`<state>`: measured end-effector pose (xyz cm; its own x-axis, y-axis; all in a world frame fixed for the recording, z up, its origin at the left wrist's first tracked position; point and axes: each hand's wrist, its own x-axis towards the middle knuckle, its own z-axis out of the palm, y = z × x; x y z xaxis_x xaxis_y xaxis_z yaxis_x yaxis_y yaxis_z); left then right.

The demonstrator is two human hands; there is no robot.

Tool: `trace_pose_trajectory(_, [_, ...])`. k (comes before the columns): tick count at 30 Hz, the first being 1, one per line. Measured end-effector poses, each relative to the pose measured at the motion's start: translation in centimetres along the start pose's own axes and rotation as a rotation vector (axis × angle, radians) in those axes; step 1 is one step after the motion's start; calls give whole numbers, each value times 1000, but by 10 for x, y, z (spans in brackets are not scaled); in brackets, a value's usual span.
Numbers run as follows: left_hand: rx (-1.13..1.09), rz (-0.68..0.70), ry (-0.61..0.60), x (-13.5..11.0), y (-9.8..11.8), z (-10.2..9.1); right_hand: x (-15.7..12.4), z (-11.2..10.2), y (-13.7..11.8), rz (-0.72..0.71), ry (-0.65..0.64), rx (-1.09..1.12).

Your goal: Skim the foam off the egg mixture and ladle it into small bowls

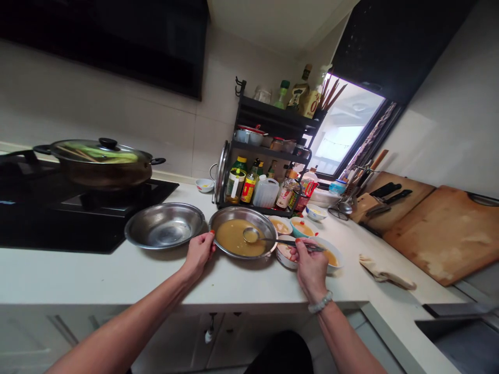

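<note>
My left hand point(200, 252) grips the near left rim of a steel basin point(268, 228) that holds a yellowish-brown liquid point(232, 236). In my right hand point(312, 262) is the dark handle of a ladle point(251, 235), its bowl in the basin with liquid in it. The handle crosses over the basin's right rim. Close to my right hand stand several small bowls of orange-yellow liquid, among them a teal bowl point(294, 222) and a pale bowl point(340, 254), partly hidden by the hand. A second steel basin point(166, 208), with a wet-looking bottom, sits to the left of my left hand.
A lidded pot point(105, 171) stands on the black cooktop point(93, 228) at left. Behind the basins is a black rack point(273, 150) with sauce bottles. At right are a crumpled cloth point(384, 274), a knife block point(364, 206), cutting boards point(448, 228) and a sink point(460, 332).
</note>
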<state>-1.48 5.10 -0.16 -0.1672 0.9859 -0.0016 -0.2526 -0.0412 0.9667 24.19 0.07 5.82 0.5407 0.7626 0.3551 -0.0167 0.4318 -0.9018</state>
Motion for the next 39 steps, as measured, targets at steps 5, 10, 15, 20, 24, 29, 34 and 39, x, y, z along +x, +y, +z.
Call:
trace_pose_trajectory(5, [4,-1,1,0,-1,-1,0,-3,-9,35,26,68])
trace_pose_trajectory(10, [11,-2,-4,0,1,0,-1,-10,-24,53,48,108])
trace_pose_trajectory(15, [28,-6,7,-1,2,-1,-1,-26,-44,64,108,140])
trace_pose_trajectory(20, [27,3,7,-1,1,-1,5,-54,-58,-8,179,96])
trace_pose_trajectory(24, [32,10,7,-2,2,-1,7,-79,-63,-109,217,-10])
trace_pose_trajectory(29, [32,9,17,-3,4,0,-4,-100,-63,-235,160,-316])
trace_pose_trajectory(34, [30,10,18,-3,3,0,-23,-109,-56,-378,33,-464])
trace_pose_trajectory(39, [33,16,16,-4,4,0,-33,-98,-54,-600,-88,-453])
